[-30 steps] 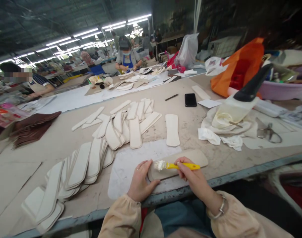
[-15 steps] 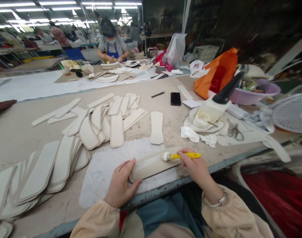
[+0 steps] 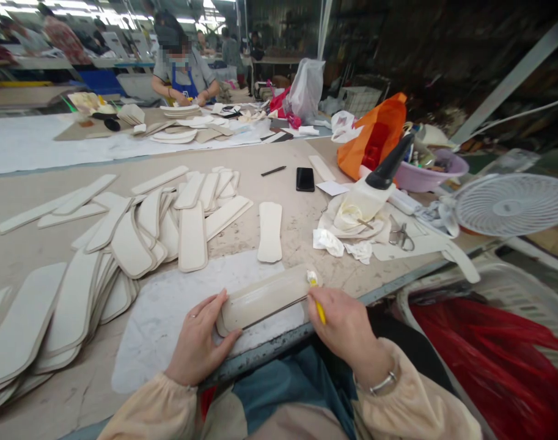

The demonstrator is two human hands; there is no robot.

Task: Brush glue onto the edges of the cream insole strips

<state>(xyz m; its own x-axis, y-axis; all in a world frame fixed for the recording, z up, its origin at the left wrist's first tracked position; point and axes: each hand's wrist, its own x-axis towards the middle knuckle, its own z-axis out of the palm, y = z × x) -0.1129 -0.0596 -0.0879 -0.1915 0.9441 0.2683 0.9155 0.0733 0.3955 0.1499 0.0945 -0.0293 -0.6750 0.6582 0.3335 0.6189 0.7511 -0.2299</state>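
Observation:
A long beige panel with rounded ends [image 3: 264, 299] lies at a slant near the table's front edge, a wet streak shining along it. My left hand [image 3: 200, 336] grips its left end, thumb on the near side and fingers on the far side. In my right hand [image 3: 345, 321] is a small brush with a yellow handle [image 3: 321, 313]. White paste coats the bristles, which touch the panel's right end. Under the panel is a whitish sheet [image 3: 150, 330]. A single pale panel [image 3: 270, 232] lies just beyond.
Overlapping pale panels [image 3: 77, 305] cover the left side. At right are a white container with a black handle [image 3: 359, 205], scissors [image 3: 401, 237], crumpled tissue [image 3: 328, 242], a phone [image 3: 305, 179] and a fan [image 3: 512, 205]. A co-worker [image 3: 184, 67] works across the table.
My right hand has moved the brush along the panel to its right end, and the handle now points toward me. The left hand keeps its hold. The view has turned rightward.

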